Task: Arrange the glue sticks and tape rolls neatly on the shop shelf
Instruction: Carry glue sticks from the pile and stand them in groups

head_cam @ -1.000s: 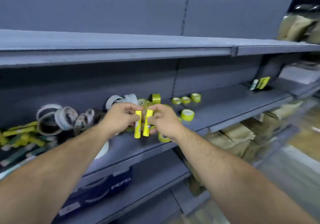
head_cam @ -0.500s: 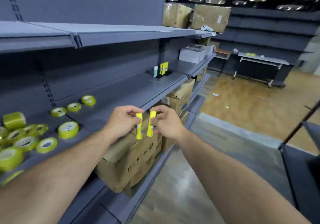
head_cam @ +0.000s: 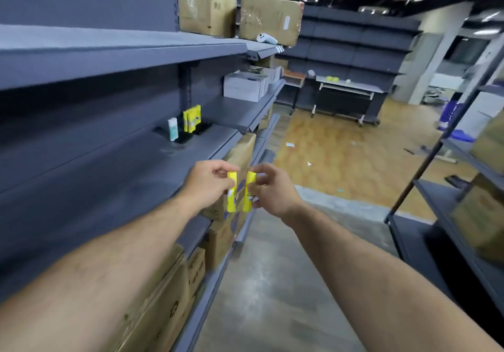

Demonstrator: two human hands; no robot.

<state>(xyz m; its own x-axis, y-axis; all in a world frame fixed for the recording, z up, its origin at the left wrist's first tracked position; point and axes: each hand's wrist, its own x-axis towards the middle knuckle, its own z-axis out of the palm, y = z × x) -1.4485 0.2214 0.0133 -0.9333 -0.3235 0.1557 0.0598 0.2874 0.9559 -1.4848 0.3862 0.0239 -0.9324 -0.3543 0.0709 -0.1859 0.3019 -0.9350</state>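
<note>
My left hand (head_cam: 207, 185) pinches one yellow glue stick (head_cam: 231, 194) upright, and my right hand (head_cam: 274, 188) pinches a second yellow glue stick (head_cam: 248, 194) right beside it. Both sticks hang in the air just off the front edge of the grey middle shelf (head_cam: 152, 166). Farther along that shelf, several yellow glue sticks (head_cam: 191, 118) stand in a black holder (head_cam: 200, 128), with a white and teal stick (head_cam: 172, 129) next to them. No tape rolls are in view.
Cardboard boxes (head_cam: 161, 297) fill the lower shelf under my arms. A grey upper shelf (head_cam: 136, 52) overhangs with boxes (head_cam: 270, 19) at its far end. White boxes (head_cam: 245, 87) sit farther along. A second rack (head_cam: 463, 215) stands on the right across the aisle.
The view has swung right along the shelf: the tape rolls have passed out of sight on the left and the black holder has come closer. Both hands still hold the sticks together.
</note>
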